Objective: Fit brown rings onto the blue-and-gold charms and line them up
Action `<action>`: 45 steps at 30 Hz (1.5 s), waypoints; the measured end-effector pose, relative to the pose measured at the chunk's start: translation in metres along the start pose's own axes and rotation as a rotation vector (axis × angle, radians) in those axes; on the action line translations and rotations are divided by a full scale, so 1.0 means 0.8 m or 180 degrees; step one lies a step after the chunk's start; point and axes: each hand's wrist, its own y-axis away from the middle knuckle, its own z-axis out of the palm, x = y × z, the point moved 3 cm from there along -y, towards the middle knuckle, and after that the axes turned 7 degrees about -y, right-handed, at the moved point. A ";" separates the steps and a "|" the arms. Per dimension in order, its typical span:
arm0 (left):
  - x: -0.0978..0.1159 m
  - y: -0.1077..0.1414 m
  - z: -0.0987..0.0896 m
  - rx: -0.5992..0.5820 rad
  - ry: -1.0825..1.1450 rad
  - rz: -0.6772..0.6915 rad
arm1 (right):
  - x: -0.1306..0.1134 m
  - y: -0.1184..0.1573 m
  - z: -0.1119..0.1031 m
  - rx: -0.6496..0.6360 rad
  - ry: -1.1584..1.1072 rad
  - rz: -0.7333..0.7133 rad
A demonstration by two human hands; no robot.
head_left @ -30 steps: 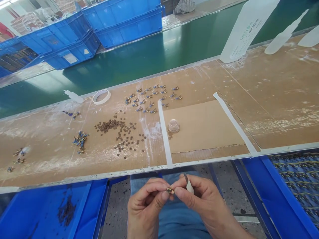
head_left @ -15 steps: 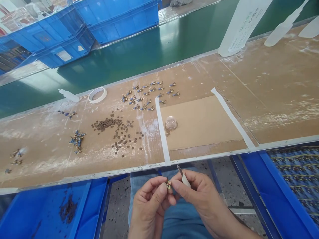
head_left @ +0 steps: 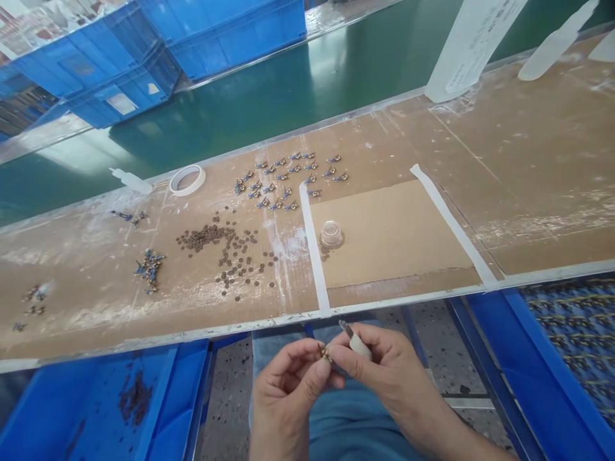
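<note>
Left hand (head_left: 294, 390): fingers pinched on small gold-and-dark piece (head_left: 324, 352), just off desk (head_left: 384, 144) front edge, above lap.
Right hand (head_left: 384, 371): fingertips at same piece; fingers also hold white-handled tool (head_left: 358, 344), dark tip up.
Desk: brown discs (head_left: 206, 237) scattered, blue-and-gold pieces (head_left: 287, 192) beyond.
Cardboard (head_left: 389, 234): clear cup (head_left: 331, 235) near left tape strip (head_left: 314, 256).

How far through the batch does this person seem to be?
Probably partway. Looks done: the spaced-out blue-and-gold pieces beyond the cardboard. In hand: a small gold piece at the left hand's fingertips, the right hand meeting it while gripping a pale tool. Apparently left: the clumped pieces and loose brown discs.
</note>
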 end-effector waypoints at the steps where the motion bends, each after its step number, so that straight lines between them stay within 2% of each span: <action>1: 0.001 0.000 0.000 -0.0009 -0.0006 -0.0025 | 0.000 0.000 -0.002 -0.0007 0.0195 -0.0086; 4: 0.001 -0.004 -0.004 0.0008 0.0015 -0.0071 | -0.004 0.002 -0.008 0.0068 0.1264 -0.0750; 8: -0.007 -0.016 -0.020 0.0260 0.0117 -0.0179 | -0.008 0.006 -0.008 0.0333 0.2919 -0.2163; 10: -0.011 -0.021 -0.025 0.0391 0.0197 -0.0214 | -0.004 0.005 -0.005 0.0383 0.3414 -0.2687; 12: -0.013 -0.024 -0.027 0.0471 0.0284 -0.0209 | 0.001 0.002 -0.003 0.0400 0.3671 -0.2942; 17: -0.016 -0.029 -0.024 0.0569 0.0429 -0.0260 | 0.008 -0.005 -0.001 0.0390 0.3624 -0.2967; 34: -0.022 -0.037 -0.019 0.0331 0.0897 -0.0590 | 0.001 -0.013 0.006 0.0027 0.3616 -0.2707; 45: -0.021 -0.038 -0.018 0.0387 0.0915 -0.0675 | 0.004 -0.013 0.007 -0.0201 0.3927 -0.2607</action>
